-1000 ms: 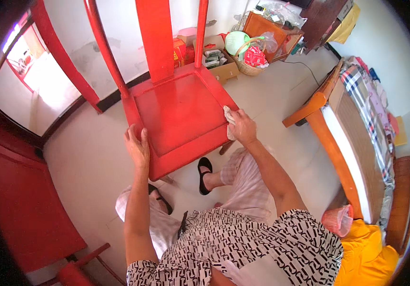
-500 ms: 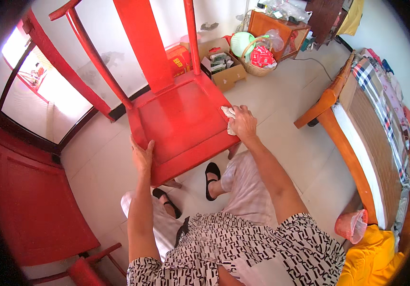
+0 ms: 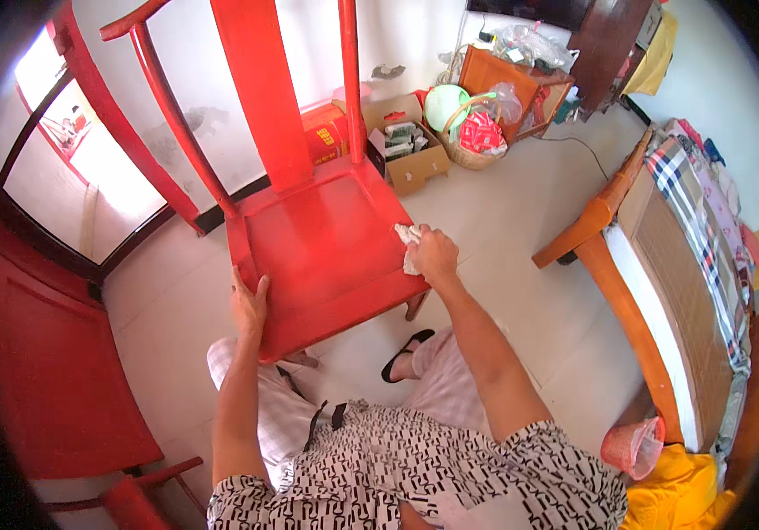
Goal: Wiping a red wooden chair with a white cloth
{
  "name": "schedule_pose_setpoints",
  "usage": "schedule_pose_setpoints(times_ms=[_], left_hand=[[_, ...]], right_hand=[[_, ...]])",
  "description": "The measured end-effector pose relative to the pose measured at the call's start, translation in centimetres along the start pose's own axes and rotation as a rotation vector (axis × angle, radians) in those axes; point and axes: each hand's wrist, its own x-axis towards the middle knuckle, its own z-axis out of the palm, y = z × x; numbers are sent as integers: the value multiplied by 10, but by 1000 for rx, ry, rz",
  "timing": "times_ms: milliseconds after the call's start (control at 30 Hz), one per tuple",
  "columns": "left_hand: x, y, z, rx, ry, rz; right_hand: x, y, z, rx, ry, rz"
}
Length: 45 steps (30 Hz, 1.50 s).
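A glossy red wooden chair (image 3: 331, 243) with a tall back stands before me, its seat facing up. My left hand (image 3: 249, 305) grips the left side of the seat near the front, thumb on the upper edge and some fingers out of sight. At the opposite side, my right hand (image 3: 433, 256) is closed round a crumpled white cloth (image 3: 407, 237). That cloth rests against the right edge of the seat, close to the front corner. The hand covers part of it.
Behind the chair stand an open cardboard box (image 3: 419, 168) and a wicker basket (image 3: 472, 157). A wooden bed frame (image 3: 635, 291) runs along the right, with a pink bin (image 3: 634, 449) beside it. Red furniture (image 3: 52, 371) fills the left side.
The whole view has shifted, so chair and hands sit slightly lower and further left. Both hands keep nearly the same places on the seat. My left shoe is now mostly hidden.
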Motion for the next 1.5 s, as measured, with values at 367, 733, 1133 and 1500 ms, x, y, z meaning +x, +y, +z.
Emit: schedule_pose_setpoints(times_ms=[367, 733, 1133, 1500], left_hand=[[-2, -8, -7, 112, -75, -14], [1, -14, -4, 93, -43, 15], [23, -84, -52, -81, -163, 160], [15, -75, -75, 4, -261, 124]], right_hand=[[1, -2, 2, 64, -65, -14], [17, 16, 3, 213, -118, 42], [-109, -32, 1, 188, -238, -60], [-161, -32, -11, 246, -281, -92]])
